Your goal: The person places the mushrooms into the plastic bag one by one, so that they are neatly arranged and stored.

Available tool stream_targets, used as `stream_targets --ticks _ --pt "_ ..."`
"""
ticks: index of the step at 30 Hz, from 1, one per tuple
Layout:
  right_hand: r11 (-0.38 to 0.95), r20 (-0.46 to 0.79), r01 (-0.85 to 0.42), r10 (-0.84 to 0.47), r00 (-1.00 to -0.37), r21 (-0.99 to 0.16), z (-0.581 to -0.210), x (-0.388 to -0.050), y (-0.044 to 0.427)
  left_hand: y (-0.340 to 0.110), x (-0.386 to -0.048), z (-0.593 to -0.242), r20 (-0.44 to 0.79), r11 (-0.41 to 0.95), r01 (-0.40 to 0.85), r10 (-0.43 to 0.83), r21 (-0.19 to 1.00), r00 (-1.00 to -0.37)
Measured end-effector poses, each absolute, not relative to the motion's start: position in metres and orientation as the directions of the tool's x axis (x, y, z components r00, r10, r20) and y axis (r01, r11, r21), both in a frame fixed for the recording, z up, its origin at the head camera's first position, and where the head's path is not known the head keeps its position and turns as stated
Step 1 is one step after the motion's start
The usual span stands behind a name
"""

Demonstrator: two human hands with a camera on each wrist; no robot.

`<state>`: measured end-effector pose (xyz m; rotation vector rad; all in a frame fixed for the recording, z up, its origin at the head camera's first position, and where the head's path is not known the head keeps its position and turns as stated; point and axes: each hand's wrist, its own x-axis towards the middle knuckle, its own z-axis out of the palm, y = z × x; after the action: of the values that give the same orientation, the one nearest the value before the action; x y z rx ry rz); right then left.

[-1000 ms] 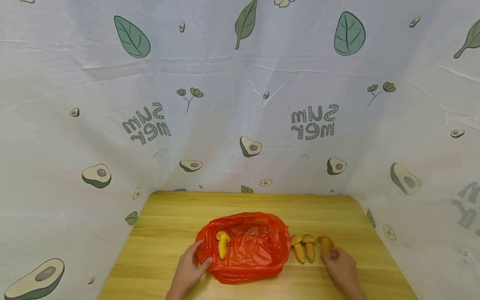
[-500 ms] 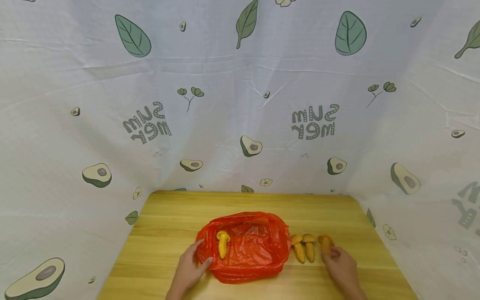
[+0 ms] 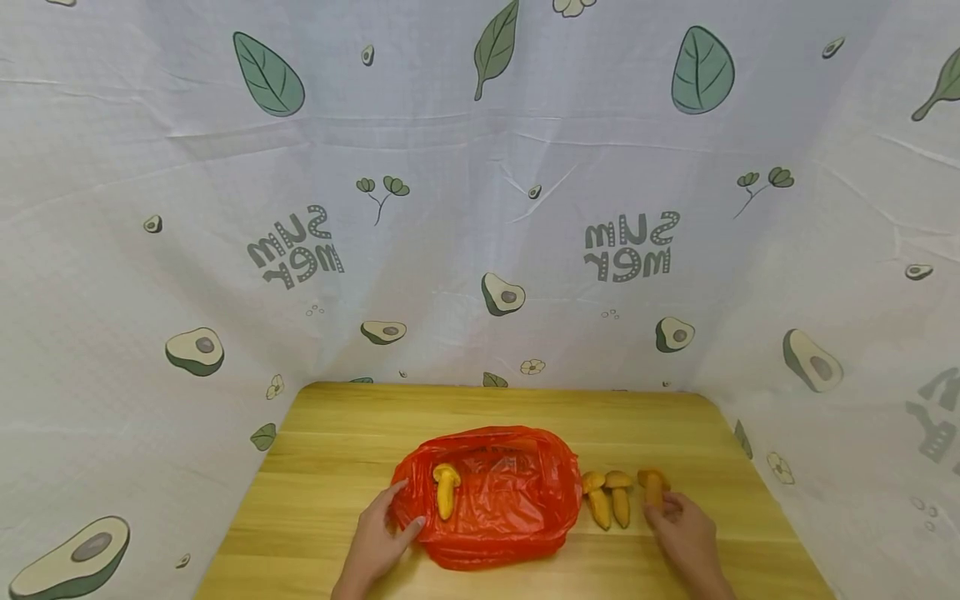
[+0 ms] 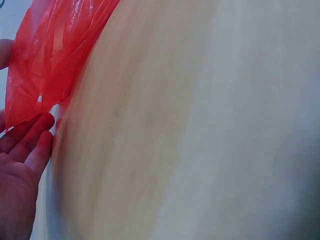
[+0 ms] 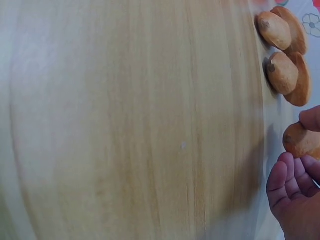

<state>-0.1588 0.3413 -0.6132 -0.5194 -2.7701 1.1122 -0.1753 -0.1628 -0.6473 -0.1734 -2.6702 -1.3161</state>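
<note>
A red plastic bag (image 3: 502, 500) lies with its mouth facing up on the table, and one yellow mushroom (image 3: 446, 492) rests inside at its left. My left hand (image 3: 377, 533) holds the bag's left side, with thumb and fingers spread along it; in the left wrist view the fingers (image 4: 32, 140) bend against the red film. Over on the right, my right hand (image 3: 686, 533) pinches an orange-brown mushroom (image 3: 654, 486) by its stem between thumb and fingers. Two similar mushrooms, one (image 3: 597, 500) near the bag and another (image 3: 619, 498) beside it, lie side by side.
The wooden table (image 3: 360, 417) carries the bag and mushrooms. A white cloth (image 3: 450, 250) printed with leaves and avocados hangs behind it and along both sides.
</note>
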Motion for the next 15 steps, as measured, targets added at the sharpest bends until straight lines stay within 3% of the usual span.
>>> stream_targets --ticks 15 --pt "0.653 -0.006 0.261 0.365 -0.931 -0.711 -0.6076 -0.158 0.3373 -0.163 -0.175 -0.6456 0.192 0.606 0.173 0.035 0.777 -0.981"
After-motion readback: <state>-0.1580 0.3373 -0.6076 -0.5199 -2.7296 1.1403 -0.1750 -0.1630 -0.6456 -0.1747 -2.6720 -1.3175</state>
